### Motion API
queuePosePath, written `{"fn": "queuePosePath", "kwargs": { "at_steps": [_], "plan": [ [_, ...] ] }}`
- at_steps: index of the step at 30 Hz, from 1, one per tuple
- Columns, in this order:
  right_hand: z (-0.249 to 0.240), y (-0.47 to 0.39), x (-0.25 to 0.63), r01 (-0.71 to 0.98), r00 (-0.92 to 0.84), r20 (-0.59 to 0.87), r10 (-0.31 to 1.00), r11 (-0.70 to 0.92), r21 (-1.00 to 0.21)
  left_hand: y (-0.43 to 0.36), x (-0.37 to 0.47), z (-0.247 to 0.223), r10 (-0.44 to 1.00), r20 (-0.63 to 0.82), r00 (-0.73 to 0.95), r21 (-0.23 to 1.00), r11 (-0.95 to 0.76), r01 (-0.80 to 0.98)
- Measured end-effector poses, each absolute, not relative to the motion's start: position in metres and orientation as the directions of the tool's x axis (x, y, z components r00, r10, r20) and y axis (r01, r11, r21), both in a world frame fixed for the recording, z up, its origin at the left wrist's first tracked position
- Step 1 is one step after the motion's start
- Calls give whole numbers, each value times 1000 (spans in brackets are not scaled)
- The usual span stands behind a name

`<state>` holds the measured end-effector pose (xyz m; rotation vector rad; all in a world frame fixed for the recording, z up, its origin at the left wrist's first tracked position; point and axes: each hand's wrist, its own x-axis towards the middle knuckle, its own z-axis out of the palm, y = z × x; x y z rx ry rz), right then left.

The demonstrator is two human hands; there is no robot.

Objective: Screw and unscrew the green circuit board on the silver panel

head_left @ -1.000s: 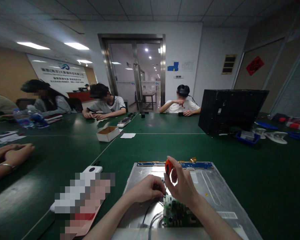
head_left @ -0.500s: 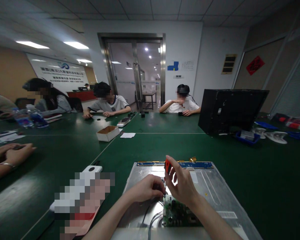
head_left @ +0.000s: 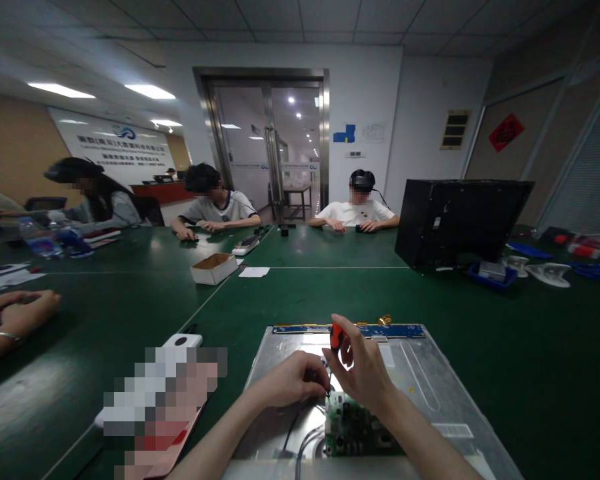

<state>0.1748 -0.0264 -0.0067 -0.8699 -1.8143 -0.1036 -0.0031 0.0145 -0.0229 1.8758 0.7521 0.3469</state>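
A red and black screwdriver (head_left: 337,337) stands nearly upright, with my right hand (head_left: 363,363) closed around its handle. Its shaft points down to the upper left corner of a green circuit board (head_left: 353,427). My left hand (head_left: 300,379) has its fingers pinched together beside the screwdriver's tip; whether they hold the shaft or something small is hidden. Beneath both hands lies a silver metal display panel (head_left: 420,380), with a blue strip board (head_left: 300,329) along its far edge. Grey cables (head_left: 305,447) run over the panel left of the circuit board.
Left of the panel are a white power strip (head_left: 185,341) and a pink item (head_left: 207,377), partly blurred out. Farther off stand an open cardboard box (head_left: 214,269) and a black monitor casing (head_left: 460,220). Another person's hands (head_left: 25,313) rest at the left; other people sit across the green table.
My hands stay at the same corner of the board; the fingers of my right hand have shifted slightly on the screwdriver's handle. Across the table, a person has lowered a raised hand.
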Motion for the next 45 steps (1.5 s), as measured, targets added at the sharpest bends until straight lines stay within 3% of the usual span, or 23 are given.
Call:
{"fn": "queuePosePath", "kwargs": {
  "at_steps": [6, 15, 21, 27, 38, 45],
  "plan": [
    [-7, -28, 176, 517, -200, 817, 541, 766, -381, 15, -3, -25, 644, -88, 760, 906, -266, 330],
    [-8, -26, 174, 616, -118, 862, 493, 718, -326, 14, -2, -23, 662, -100, 743, 895, -267, 358],
    [-7, -26, 176, 605, -146, 862, 485, 734, -310, 13, -1, -21, 666, -97, 740, 895, -266, 357],
    [-5, -28, 178, 519, -206, 815, 541, 767, -378, 15, -2, -25, 654, -106, 749, 890, -273, 365],
    [-9, -24, 176, 607, -139, 853, 503, 724, -328, 12, -1, -21, 678, -116, 726, 899, -240, 367],
    [-7, -25, 177, 579, -176, 842, 509, 746, -330, 12, -1, -23, 670, -110, 734, 898, -251, 363]
  ]
}}
